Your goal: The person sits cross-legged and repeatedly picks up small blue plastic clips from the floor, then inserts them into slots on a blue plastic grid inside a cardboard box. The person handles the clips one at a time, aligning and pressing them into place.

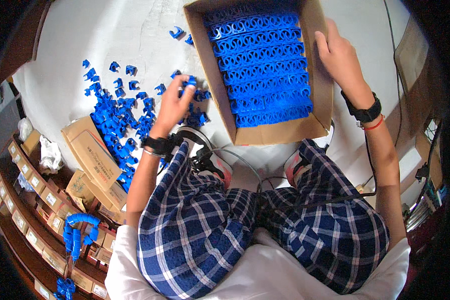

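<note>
An open cardboard box (pixel 321 75) stands tilted in front of me, with several tight rows of blue plastic pipe clips (pixel 267 65) inside. My right hand (pixel 339 56) grips the box's right wall, thumb apart from the fingers, the fingertips partly hidden at the edge. Left of the box, my left hand (pixel 175 107) is closed in a pinch, with a blue pipe clip (pixel 191 80) between thumb and fingers. Loose blue pipe clips (pixel 110 117) lie scattered and heaped on the pale floor beside and beyond that hand.
A flattened brown carton (pixel 92 152) lies beside the heap. Shelves of small labelled boxes (pixel 50 200) run along the lower left, with a string of blue clips (pixel 75 235) hanging there. A dark cable (pixel 392 40) crosses the floor at right; another cable (pixel 237 155) curves between my feet.
</note>
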A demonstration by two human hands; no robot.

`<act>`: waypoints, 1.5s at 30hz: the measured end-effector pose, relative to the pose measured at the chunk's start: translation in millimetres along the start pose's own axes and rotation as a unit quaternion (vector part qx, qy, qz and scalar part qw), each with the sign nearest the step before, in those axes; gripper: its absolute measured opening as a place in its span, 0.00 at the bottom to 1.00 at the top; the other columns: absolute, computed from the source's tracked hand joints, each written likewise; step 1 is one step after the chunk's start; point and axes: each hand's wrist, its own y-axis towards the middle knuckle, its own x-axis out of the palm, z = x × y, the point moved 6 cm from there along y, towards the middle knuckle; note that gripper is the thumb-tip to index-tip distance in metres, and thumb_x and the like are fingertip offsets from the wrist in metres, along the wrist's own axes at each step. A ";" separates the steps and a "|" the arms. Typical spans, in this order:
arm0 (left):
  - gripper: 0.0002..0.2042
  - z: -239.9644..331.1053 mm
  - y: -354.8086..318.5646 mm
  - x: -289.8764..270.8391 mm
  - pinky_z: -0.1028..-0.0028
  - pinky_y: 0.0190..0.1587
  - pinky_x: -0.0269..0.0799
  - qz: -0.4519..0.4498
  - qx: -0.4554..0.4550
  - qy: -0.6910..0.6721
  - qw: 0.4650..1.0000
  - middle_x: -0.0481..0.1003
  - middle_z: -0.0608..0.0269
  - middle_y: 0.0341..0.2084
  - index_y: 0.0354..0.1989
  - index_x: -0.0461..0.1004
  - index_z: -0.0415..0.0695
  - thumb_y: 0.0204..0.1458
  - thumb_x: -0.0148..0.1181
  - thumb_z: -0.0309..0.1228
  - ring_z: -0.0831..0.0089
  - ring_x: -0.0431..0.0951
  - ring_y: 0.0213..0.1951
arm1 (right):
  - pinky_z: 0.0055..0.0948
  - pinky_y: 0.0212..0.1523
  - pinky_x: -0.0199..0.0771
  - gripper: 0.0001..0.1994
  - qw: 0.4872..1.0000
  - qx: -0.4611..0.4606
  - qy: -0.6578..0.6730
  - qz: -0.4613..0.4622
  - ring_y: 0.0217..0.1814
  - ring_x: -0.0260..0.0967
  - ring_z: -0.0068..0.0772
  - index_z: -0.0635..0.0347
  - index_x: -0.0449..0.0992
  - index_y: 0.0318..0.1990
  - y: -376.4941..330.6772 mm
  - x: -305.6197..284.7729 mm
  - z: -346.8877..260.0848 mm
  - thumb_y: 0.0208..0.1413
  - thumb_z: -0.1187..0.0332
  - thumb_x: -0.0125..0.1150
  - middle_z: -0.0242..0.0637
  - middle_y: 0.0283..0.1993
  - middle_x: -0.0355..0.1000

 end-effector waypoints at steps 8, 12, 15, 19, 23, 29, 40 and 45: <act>0.20 7.7 -4.3 -37.9 0.88 0.08 0.64 -0.118 -0.165 -0.723 0.660 0.64 0.54 0.45 0.55 0.63 0.43 0.62 0.53 0.43 0.78 0.68 0.24 | 0.43 0.47 0.75 0.24 0.978 -0.142 0.001 0.149 0.48 0.75 0.52 0.52 0.65 0.63 -10.5 -51.1 -76.9 0.60 0.61 0.58 0.49 0.49 0.75; 0.22 42.6 -7.5 -32.6 0.86 0.08 0.61 -0.189 -0.087 -0.835 0.509 0.61 0.55 0.40 0.51 0.61 0.45 0.57 0.59 0.46 0.76 0.64 0.21 | 0.35 0.47 0.75 0.24 0.954 -0.188 0.234 0.009 0.47 0.73 0.44 0.56 0.68 0.60 -23.2 -22.1 -130.8 0.54 0.69 0.62 0.45 0.49 0.72; 0.23 71.0 -10.9 -14.8 0.88 0.09 0.60 -0.271 -0.106 -0.856 0.428 0.60 0.55 0.41 0.52 0.61 0.47 0.57 0.58 0.47 0.76 0.65 0.23 | 0.30 0.49 0.78 0.28 0.889 -0.123 0.414 -0.156 0.50 0.73 0.33 0.56 0.64 0.65 -39.1 13.2 -162.0 0.56 0.78 0.59 0.44 0.57 0.69; 0.23 85.5 -13.7 6.2 0.88 0.12 0.54 -0.271 -0.151 -0.854 0.417 0.63 0.55 0.42 0.54 0.63 0.49 0.59 0.51 0.53 0.75 0.65 0.24 | 0.27 0.47 0.79 0.26 0.819 -0.155 0.510 -0.214 0.50 0.73 0.30 0.56 0.67 0.64 -54.7 17.8 -180.7 0.57 0.79 0.57 0.43 0.60 0.66; 0.20 85.7 -18.0 18.8 0.85 0.15 0.57 -0.307 -0.166 -0.826 0.443 0.68 0.54 0.44 0.48 0.70 0.54 0.58 0.50 0.54 0.69 0.67 0.30 | 0.22 0.43 0.78 0.15 0.865 -0.167 0.445 -0.159 0.46 0.74 0.26 0.61 0.75 0.52 -54.0 15.8 -172.8 0.58 0.80 0.58 0.39 0.49 0.72; 0.22 94.2 -14.7 25.2 0.82 0.13 0.61 -0.377 -0.123 -0.825 0.403 0.66 0.49 0.49 0.49 0.65 0.48 0.58 0.50 0.52 0.64 0.65 0.34 | 0.28 0.40 0.72 0.08 0.862 -0.207 0.447 -0.124 0.37 0.69 0.30 0.57 0.75 0.45 -48.1 15.1 -165.2 0.58 0.72 0.58 0.36 0.39 0.70; 0.25 116.9 1.9 27.3 0.82 0.11 0.64 -0.423 -0.036 -0.835 0.350 0.64 0.55 0.40 0.59 0.63 0.48 0.60 0.50 0.51 0.74 0.65 0.23 | 0.30 0.44 0.73 0.09 0.824 -0.222 0.515 -0.074 0.40 0.72 0.32 0.64 0.67 0.49 -28.2 12.7 -157.8 0.66 0.70 0.50 0.42 0.40 0.73; 0.25 121.3 4.9 23.9 0.83 0.10 0.57 -0.456 -0.012 -0.809 0.370 0.65 0.57 0.36 0.57 0.65 0.50 0.58 0.51 0.53 0.76 0.64 0.21 | 0.22 0.43 0.69 0.10 0.839 -0.061 0.532 -0.093 0.40 0.66 0.20 0.65 0.69 0.51 -30.4 5.4 -121.9 0.66 0.71 0.52 0.35 0.41 0.71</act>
